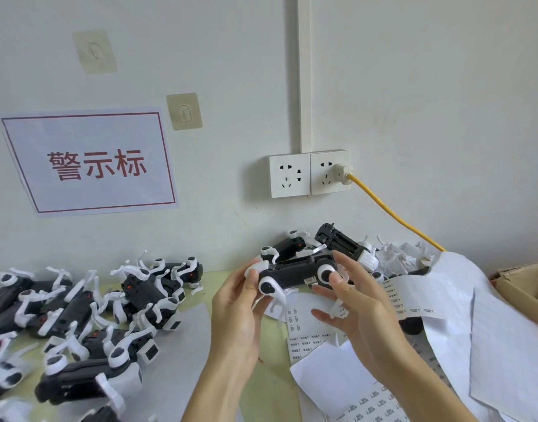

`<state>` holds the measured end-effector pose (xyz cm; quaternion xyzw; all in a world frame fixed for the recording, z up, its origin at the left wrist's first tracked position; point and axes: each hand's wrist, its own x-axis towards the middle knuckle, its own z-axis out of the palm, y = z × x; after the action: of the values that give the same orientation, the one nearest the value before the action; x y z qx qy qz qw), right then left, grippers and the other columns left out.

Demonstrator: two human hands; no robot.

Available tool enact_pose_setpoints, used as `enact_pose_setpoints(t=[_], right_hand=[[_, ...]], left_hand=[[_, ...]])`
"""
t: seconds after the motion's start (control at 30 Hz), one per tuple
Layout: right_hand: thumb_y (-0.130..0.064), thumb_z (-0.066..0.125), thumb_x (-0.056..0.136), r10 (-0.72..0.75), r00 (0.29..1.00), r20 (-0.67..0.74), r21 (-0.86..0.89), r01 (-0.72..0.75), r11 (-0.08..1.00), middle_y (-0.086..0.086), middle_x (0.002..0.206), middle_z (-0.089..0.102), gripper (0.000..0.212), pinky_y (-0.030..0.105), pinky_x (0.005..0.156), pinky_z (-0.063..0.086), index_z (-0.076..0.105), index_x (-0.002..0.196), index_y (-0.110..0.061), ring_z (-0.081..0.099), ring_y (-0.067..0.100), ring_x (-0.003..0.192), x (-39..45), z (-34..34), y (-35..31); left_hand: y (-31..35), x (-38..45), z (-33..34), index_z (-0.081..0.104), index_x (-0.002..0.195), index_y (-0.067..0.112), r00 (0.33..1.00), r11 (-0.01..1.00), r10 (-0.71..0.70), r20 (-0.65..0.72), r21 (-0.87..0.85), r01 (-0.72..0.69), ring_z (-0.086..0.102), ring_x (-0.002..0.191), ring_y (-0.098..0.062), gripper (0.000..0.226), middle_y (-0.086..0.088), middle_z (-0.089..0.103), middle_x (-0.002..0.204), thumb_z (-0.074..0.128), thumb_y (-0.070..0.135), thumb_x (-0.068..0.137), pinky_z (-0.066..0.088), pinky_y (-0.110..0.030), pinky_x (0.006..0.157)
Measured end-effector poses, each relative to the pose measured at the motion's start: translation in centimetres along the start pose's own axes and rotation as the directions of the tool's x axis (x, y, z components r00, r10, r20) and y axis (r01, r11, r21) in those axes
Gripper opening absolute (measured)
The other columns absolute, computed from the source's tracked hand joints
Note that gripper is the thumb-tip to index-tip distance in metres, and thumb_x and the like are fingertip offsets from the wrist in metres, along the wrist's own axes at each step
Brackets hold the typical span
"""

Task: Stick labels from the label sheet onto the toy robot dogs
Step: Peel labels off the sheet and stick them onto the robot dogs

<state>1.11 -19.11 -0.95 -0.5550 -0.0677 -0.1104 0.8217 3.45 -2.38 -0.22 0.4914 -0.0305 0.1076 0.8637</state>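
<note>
Both hands grip one toy robot dog, long axis left-right, legs down

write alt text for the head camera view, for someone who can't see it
Two hands hold one black-and-white toy robot dog above a table: the left hand grips its end, the right hand its other end. A pile of toy dogs lies left; label sheets and white paper lie beneath.

Print on the label sheets below the hands is too small to read; toy robot dogs left of them blur and run off the frame's edge.
</note>
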Motion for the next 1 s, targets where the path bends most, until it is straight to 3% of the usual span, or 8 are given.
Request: enact_pose_setpoints(t=[0.2,0.4,0.5,0.6,0.7,0.83,0.93,1.0], right_hand=[[-0.034,0.076,0.074,-0.113,0.985,0.132,-0.222,0.14,0.965,-0.033,0.117,0.062,0.051,0.049,0.092,0.057,0.062,0.122,-0.046,0.068,0.017,0.109,-0.7,0.0,-0.9],[-0.041,0.079,0.069,-0.175,0.974,0.141,-0.339,0.214,0.916,-0.045,0.112,0.054,0.061,0.027,0.081,0.06,0.057,0.124,-0.054,0.067,0.003,0.107,-1.2,0.5,-1.6],[-0.047,0.076,0.071,-0.2,0.969,0.145,-0.406,0.242,0.881,-0.033,0.114,0.058,0.058,0.023,0.083,0.055,0.056,0.125,-0.056,0.064,0.005,0.108,-1.3,0.3,-1.8],[-0.049,0.071,0.076,-0.193,0.971,0.143,-0.395,0.235,0.888,-0.024,0.112,0.063,0.05,0.023,0.083,0.052,0.06,0.125,-0.054,0.068,0.011,0.101,-1.3,0.1,-1.9],[-0.049,0.066,0.08,-0.184,0.975,0.122,-0.35,0.216,0.911,-0.005,0.095,0.063,0.039,0.017,0.071,0.053,0.064,0.119,-0.049,0.071,0.017,0.086,-1.2,-0.1,-1.9],[-0.051,0.057,0.084,-0.087,0.993,0.075,-0.272,0.104,0.957,0.001,0.105,0.069,0.034,0.029,0.073,0.054,0.065,0.117,-0.043,0.073,0.022,0.089,-1.0,-1.1,-1.6],[-0.048,0.057,0.092,-0.004,1.0,0.03,-0.162,0.009,0.987,0.002,0.112,0.069,0.028,0.039,0.081,0.053,0.066,0.115,-0.036,0.072,0.029,0.087,-0.7,-2.0,-1.2],[-0.042,0.046,0.101,0.031,1.0,-0.001,-0.095,-0.031,0.995,0.009,0.115,0.067,0.028,0.041,0.081,0.052,0.066,0.117,-0.031,0.071,0.033,0.086,-0.6,-2.4,-1.0]], left_hand=[[0.0,0.1,-0.4,0.066,0.119,0.008,0.998,0.998,-0.035,-0.056,-0.062,0.032,0.06,0.071,-0.021,0.026,-0.008,0.069,0.078,0.046,0.006,0.103,0.044,-0.038,0.065],[0.2,-0.2,-0.6,0.067,0.118,0.004,0.997,0.996,-0.065,-0.052,-0.059,0.062,0.06,0.075,-0.032,0.028,-0.021,0.067,0.089,0.042,0.003,0.104,0.046,-0.04,0.062],[0.3,-0.2,-0.6,0.071,0.11,0.005,0.997,0.996,-0.067,-0.038,-0.058,0.065,0.064,0.068,-0.03,0.023,-0.019,0.065,0.084,0.052,0.014,0.1,0.052,-0.038,0.056],[0.3,-0.2,-0.6,0.071,0.108,0.002,0.997,0.996,-0.068,-0.033,-0.05,0.067,0.066,0.081,-0.031,0.032,-0.019,0.07,0.097,0.063,0.025,0.086,0.055,-0.041,0.073],[0.4,-0.3,-0.5,0.073,0.104,0.006,0.999,0.999,-0.043,-0.024,0.017,0.044,0.061,0.072,-0.026,0.04,-0.014,0.071,0.094,0.071,0.035,0.076,0.054,-0.028,0.058],[0.8,-0.6,-0.2,0.08,0.095,0.016,0.999,0.996,0.029,0.045,0.088,-0.033,0.067,0.074,-0.019,0.04,-0.007,0.075,0.093,0.073,0.045,0.068,0.048,-0.025,0.057],[1.1,-0.9,0.3,0.078,0.102,0.014,0.992,0.982,0.079,0.094,0.166,-0.094,0.069,0.093,-0.029,0.051,-0.011,0.076,0.101,0.077,0.047,0.063,0.045,-0.033,0.069],[1.1,-0.9,0.8,0.079,0.101,0.016,0.984,0.968,0.103,0.146,0.212,-0.133,0.069,0.097,-0.034,0.048,-0.012,0.076,0.102,0.088,0.042,0.062,0.049,-0.035,0.071]])
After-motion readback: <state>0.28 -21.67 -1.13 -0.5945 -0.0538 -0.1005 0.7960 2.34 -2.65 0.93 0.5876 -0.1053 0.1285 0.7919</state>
